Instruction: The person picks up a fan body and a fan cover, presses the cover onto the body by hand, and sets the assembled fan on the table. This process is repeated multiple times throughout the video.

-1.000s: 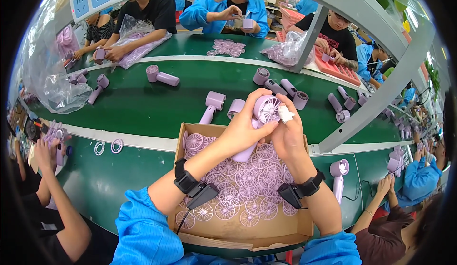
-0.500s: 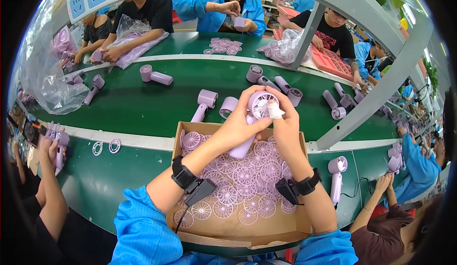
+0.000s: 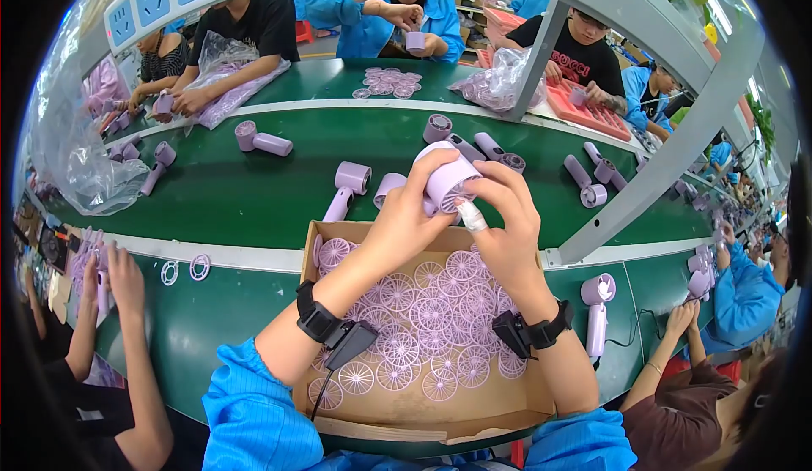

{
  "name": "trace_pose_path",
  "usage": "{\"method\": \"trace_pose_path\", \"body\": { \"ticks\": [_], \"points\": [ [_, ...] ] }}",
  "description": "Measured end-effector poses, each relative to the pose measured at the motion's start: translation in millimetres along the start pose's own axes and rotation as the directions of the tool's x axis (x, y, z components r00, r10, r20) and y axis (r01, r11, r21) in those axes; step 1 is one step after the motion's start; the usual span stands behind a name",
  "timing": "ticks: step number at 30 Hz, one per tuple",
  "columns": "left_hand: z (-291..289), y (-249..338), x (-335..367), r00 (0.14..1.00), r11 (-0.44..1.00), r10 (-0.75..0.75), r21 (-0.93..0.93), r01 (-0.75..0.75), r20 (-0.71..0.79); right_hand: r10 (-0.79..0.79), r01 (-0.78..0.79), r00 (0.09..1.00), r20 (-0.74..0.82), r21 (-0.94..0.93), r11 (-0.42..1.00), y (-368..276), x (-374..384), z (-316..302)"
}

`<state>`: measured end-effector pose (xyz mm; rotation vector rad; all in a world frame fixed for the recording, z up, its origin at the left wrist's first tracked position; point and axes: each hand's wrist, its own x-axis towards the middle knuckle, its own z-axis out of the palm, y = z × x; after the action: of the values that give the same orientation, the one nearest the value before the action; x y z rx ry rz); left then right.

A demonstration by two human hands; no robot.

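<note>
My left hand (image 3: 408, 221) is closed around the head of a lavender handheld fan (image 3: 447, 169), above the far edge of an open cardboard box (image 3: 372, 427). My right hand (image 3: 513, 230) grips the fan head from the other side, fingers curved over it. A white wrapping (image 3: 471, 216) covers my right thumb, which presses at the slotted face, now tilted down toward me. The fan's handle is mostly hidden behind my left hand. Below, lavender round fan grilles (image 3: 433, 310) lie heaped in the box.
Beyond the box runs a green conveyor (image 3: 279, 192) carrying several lavender fans (image 3: 347, 185). One fan (image 3: 597, 302) stands right of the box; two loose rings (image 3: 200, 266) lie left. A slanted metal post (image 3: 647, 171) rises at right. Co-workers sit across and on both sides.
The fan head has tipped over, so its slotted face points down instead of up toward me, and the handle has swung out of sight. At far left, a co-worker's second hand has come up.
</note>
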<state>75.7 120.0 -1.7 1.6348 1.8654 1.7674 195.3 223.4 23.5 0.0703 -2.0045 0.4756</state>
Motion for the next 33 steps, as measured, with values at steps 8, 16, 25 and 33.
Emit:
{"method": "trace_pose_path", "body": {
  "ticks": [8,16,25,33],
  "points": [
    [-0.9,2.8,0.9,1.000,1.000,0.019,0.023,-0.019,-0.007,-0.010,0.011,0.999,0.038,-0.048,0.999,1.3,-4.7,-0.4],
    [1.0,4.7,0.3,1.000,1.000,-0.008,0.009,0.009,-0.016,-0.001,0.004,0.999,0.041,-0.064,0.998,-0.3,-4.7,-0.1],
    [0.0,4.4,0.3,0.995,0.995,-0.093,-0.038,0.094,0.031,0.026,-0.015,0.994,0.111,-0.100,0.995,1.8,-3.3,-1.4],
    [-1.1,6.3,-1.3,0.989,0.987,-0.138,-0.077,0.141,0.043,-0.019,0.032,0.995,0.099,-0.131,0.991,5.8,-1.7,1.2]
  ]
}}
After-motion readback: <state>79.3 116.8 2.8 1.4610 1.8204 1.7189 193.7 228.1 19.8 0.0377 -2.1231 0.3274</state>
